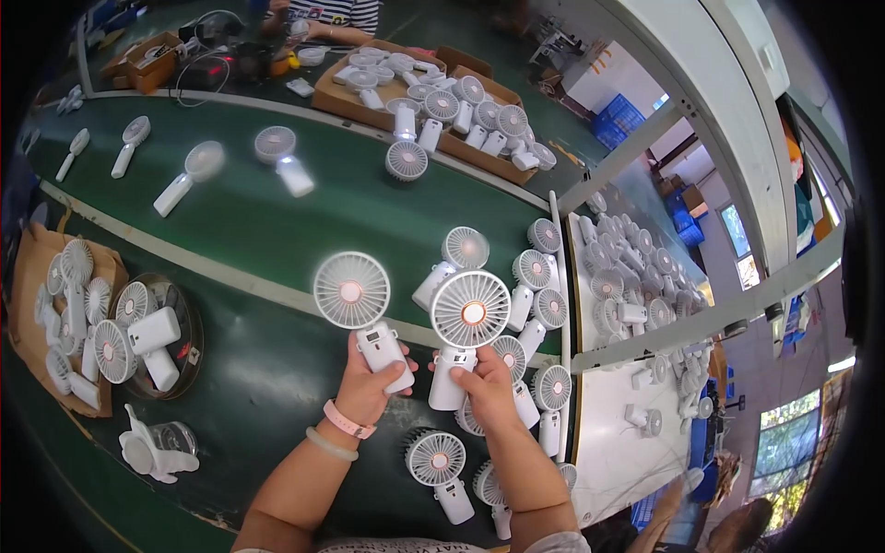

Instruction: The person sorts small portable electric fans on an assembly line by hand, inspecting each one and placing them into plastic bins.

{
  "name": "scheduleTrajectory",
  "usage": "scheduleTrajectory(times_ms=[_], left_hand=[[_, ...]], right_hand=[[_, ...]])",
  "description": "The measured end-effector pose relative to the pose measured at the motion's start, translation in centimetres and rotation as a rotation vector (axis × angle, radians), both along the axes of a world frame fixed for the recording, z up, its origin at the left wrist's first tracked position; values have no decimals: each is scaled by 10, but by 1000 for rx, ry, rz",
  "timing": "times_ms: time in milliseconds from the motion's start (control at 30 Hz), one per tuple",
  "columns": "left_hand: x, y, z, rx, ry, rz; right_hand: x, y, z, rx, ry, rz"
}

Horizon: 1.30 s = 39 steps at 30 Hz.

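Note:
My left hand [367, 380] is closed round the white handle of a handheld fan [351, 290], its round head up and to the left. In my right hand [489, 387] is a second white handheld fan [470, 310], held upright with an orange ring at its hub. Both thumbs press on the front of the handles. Just behind the right one lies another fan [465, 249] on the green conveyor belt. More white fans [436, 458] rest on the dark table below and beside my right forearm.
Several fans [276, 145] lie spread along the green belt [304, 221]. A cardboard box of fans [343, 101] stands beyond it, near a person in a striped shirt. At left are a fan-filled carton [103, 276] and a round tray [195, 341]. A metal frame post [710, 327] crosses at right, before a white table [627, 452].

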<state>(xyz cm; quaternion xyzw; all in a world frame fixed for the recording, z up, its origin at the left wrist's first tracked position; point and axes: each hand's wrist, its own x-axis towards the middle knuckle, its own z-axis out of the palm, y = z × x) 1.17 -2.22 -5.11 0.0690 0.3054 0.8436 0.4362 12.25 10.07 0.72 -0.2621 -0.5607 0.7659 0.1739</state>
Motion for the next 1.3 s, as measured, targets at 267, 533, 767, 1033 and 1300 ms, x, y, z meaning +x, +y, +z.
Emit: scheduleTrajectory(times_ms=[267, 533, 767, 1033, 1300], left_hand=[[-2, -13, -16, 54, -67, -133], [-6, -10, -25, 196, -69, -148], [-6, -7, -12, 240, -174, -268], [-10, -9, -19, 284, -136, -166], [-16, -10, -18, 435, -253, -192]], right_hand=[[-18, 6, 2, 14, -21, 19], [-25, 8, -2, -5, 4, 20], [-25, 9, -12, 5, -92, 5], [-59, 75, -36, 1409, -651, -74], [-73, 122, -62, 1496, -934, 85]])
